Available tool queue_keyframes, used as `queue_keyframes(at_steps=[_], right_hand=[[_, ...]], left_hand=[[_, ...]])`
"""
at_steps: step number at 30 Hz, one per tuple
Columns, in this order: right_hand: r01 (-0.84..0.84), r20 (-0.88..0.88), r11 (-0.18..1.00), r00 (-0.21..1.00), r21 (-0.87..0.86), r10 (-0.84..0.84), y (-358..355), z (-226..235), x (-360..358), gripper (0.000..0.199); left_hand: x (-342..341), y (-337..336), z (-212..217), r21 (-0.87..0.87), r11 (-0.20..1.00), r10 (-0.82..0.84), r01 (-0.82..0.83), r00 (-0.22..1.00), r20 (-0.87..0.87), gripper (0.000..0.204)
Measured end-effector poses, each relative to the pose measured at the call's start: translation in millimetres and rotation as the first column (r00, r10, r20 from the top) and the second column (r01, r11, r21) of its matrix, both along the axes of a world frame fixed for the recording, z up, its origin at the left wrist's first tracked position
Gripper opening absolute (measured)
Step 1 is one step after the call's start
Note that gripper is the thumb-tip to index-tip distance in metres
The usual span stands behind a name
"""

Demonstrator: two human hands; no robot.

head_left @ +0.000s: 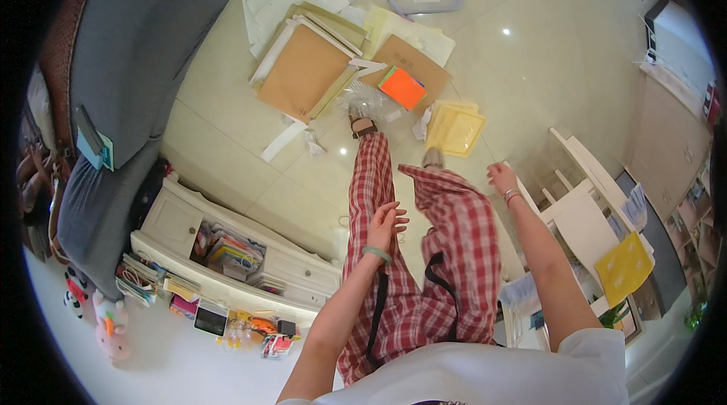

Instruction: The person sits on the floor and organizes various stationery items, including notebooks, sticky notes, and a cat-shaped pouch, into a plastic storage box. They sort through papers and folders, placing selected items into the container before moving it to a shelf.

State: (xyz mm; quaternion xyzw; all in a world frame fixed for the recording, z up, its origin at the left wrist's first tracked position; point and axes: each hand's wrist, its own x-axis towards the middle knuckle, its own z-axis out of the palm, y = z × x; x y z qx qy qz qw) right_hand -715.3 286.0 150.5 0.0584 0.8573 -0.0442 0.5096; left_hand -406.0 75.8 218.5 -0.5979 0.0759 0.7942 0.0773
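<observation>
— How are your hands set?

— Both look empty. My left hand hangs in front of the red-and-white checked cloth trousers, its fingers loosely spread; I can't tell whether they touch the cloth. My right hand is out to the side, fingers half bent, nothing visible in them.

— And the papers?

— On the glossy cream tiled floor, around and beyond my feet. The flat yellow rectangular sheets lie just ahead of my right shoe. Left of them, a bright orange rectangular stack lies on a flat brown cardboard sheet; farther left is the big paper pile topped with brown card.

— How would you handle them well?

— Footing first, I'd say: crumpled clear plastic film lies right by my left sandal and could slide. Then bend low, fingers flat underneath, thumb on top, so loose sheets don't fan out.
</observation>
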Motion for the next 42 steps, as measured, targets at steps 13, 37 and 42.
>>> queue_keyframes(at_steps=[13,37,42], right_hand=[[-0.403,-0.228,0.914,0.894,-0.039,0.385,-147,-144,-164,0.034],[-0.017,-0.009,0.821,1.000,-0.571,0.014,-303,-245,-247,0.029],[0.325,0.226,0.729,0.946,-0.602,-0.234,-301,-80,-217,0.017]], left_hand=[[-84,-62,-16,-0.050,0.981,0.187,-0.187,0.982,-0.015,0.029],[-178,18,-46,0.180,0.946,0.216,-0.270,0.937,0.273,0.027],[-188,-2,-51,-0.284,0.959,0.069,0.012,0.959,0.273,0.028]])
